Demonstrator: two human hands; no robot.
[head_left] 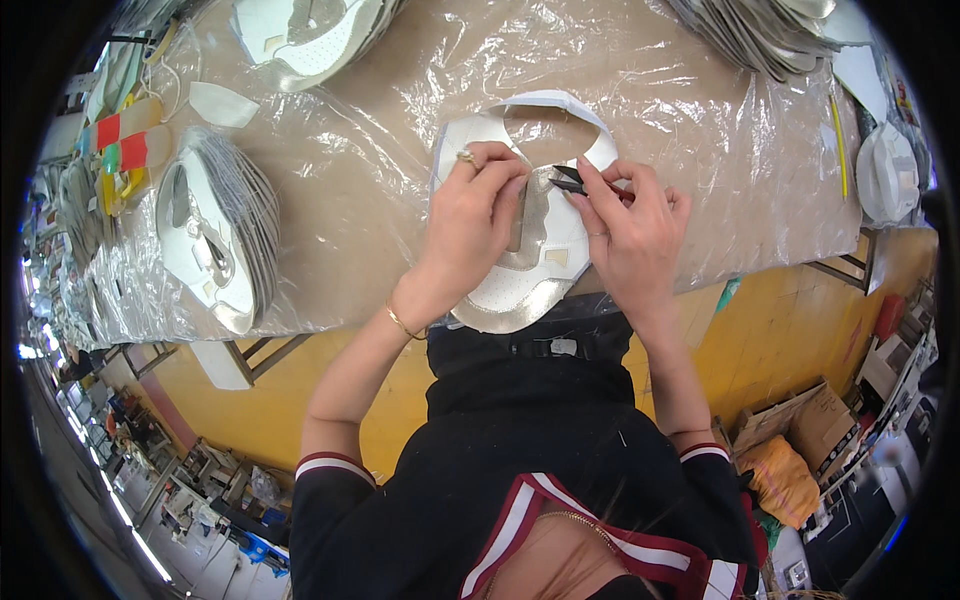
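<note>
A white shoe upper [565,228] with metallic gold-beige panels lies flat at the near edge of the table, its curved collar pointing away from me. My left hand [465,225], with a ring and a bracelet, lies over its left side. The thumb and forefinger pinch together at the upper's inner edge; whether a thread is between them is too small to tell. In my right hand [635,225] is a pair of small dark thread snips [570,182], partly covered by the fingers. Their points reach left over the upper, close to the left fingertips.
Clear plastic film covers the brown table [350,200]. Stacked uppers [190,270] stand at the left, with more uppers [330,60] at the far left and another stack [760,40] at the far right. A yellow stick [838,150] lies at the right.
</note>
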